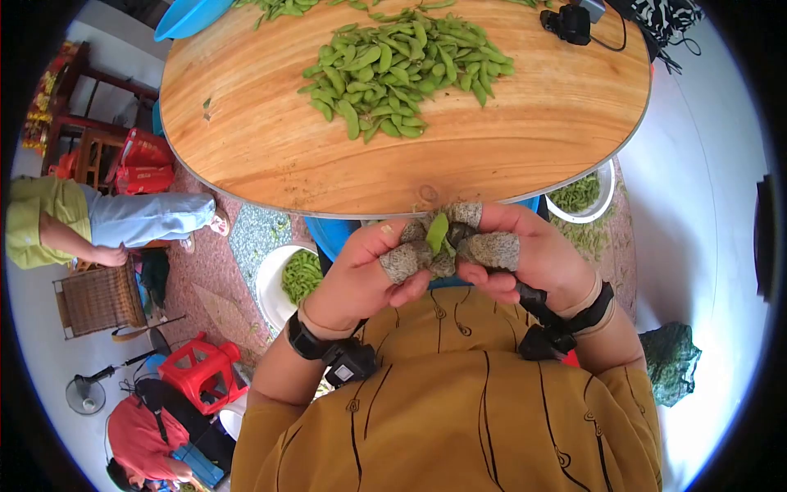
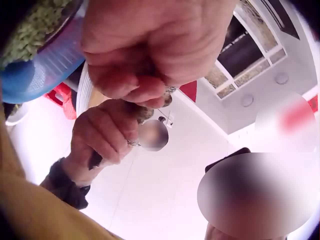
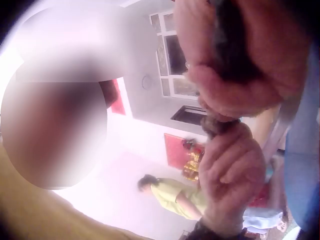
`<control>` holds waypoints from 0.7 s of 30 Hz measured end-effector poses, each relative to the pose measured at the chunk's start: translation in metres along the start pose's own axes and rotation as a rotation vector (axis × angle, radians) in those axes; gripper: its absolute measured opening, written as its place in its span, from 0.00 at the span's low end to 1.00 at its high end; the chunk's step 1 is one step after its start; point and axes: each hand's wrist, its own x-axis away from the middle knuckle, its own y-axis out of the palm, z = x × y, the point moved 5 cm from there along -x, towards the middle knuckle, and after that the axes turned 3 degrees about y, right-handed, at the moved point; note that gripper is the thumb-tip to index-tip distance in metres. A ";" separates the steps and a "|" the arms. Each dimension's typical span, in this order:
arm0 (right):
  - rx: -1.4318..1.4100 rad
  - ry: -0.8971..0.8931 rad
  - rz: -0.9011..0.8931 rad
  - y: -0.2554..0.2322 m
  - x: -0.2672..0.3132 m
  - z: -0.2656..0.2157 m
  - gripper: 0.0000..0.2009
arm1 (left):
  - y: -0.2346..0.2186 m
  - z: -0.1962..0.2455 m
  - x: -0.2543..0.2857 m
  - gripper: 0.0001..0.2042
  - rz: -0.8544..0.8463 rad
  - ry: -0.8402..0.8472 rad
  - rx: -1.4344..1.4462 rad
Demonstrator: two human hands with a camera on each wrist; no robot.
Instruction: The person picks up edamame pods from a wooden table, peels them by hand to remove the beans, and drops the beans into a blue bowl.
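A green pod [image 1: 438, 232] is held between both hands just off the table's near edge, in the head view. The left hand [image 1: 366, 261] pinches it with fingertips wrapped in grey coverings. From the other side the right hand [image 1: 525, 250], with similar wraps on its thumb and finger, grips at the same spot. The fingertips of the two hands nearly meet. In the left wrist view the left hand [image 2: 157, 47] has its fingers curled; the right hand [image 3: 245, 60] in its own wrist view is curled too, and the pod is hidden there.
On the wooden table [image 1: 246, 156] lies a heap of green pods [image 1: 393, 70]. White bowls with green contents stand below at left [image 1: 270, 283] and right [image 1: 608, 193]. A blue basin [image 1: 328, 236] sits under the near edge. Two other people are at the left, near a red stool [image 1: 205, 373].
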 end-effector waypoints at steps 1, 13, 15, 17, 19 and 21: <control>-0.002 0.001 0.000 0.001 0.001 -0.001 0.13 | 0.000 -0.001 0.000 0.11 0.001 -0.001 0.001; 0.445 -0.053 0.315 -0.006 -0.010 0.008 0.13 | 0.021 0.017 0.002 0.07 0.339 0.515 -1.901; 0.408 -0.051 0.297 -0.007 -0.010 0.007 0.13 | 0.011 0.014 0.002 0.05 0.383 0.375 -1.416; 0.412 -0.073 0.290 -0.007 -0.008 0.007 0.13 | 0.007 0.014 0.002 0.05 0.424 0.222 -0.965; 0.415 -0.095 0.281 -0.008 -0.008 0.009 0.12 | 0.001 0.007 0.001 0.05 0.447 0.072 -0.513; 0.823 -0.368 0.434 -0.009 -0.005 0.000 0.12 | 0.001 0.006 0.000 0.08 0.395 0.041 -0.701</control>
